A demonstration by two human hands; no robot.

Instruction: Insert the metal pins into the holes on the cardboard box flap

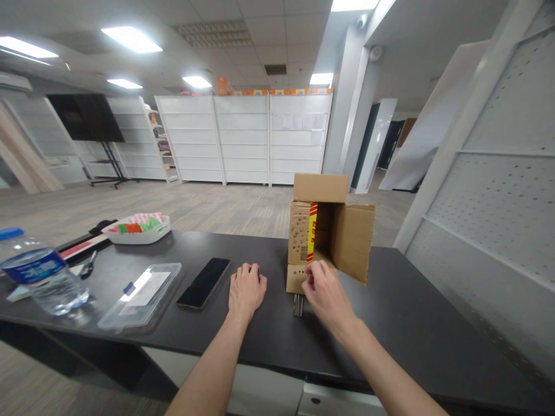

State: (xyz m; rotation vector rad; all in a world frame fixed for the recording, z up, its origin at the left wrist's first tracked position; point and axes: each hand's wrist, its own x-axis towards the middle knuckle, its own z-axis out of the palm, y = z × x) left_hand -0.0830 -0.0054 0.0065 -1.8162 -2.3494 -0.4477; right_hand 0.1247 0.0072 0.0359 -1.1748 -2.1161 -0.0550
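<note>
A cardboard box (299,234) stands on the dark table with its flaps folded out and its opening toward me. Yellow-and-red tape runs down its front, beside rows of small dark dots or holes. My right hand (323,289) is closed in a pinch at the lower front flap; whatever its fingertips hold is hidden. Just left of it, several thin shiny metal pieces (298,305) show below the flap. My left hand (247,289) rests palm down on the tabletop, fingers loosely bent and thumb apart, with nothing seen in it. A black phone (204,283) lies nearest to it.
On the left of the table (277,335) are a clear plastic case (145,294), a water bottle (43,277) with a blue cap and a white tray (145,236) of colourful packets. A perforated white panel (498,202) rises along the right side.
</note>
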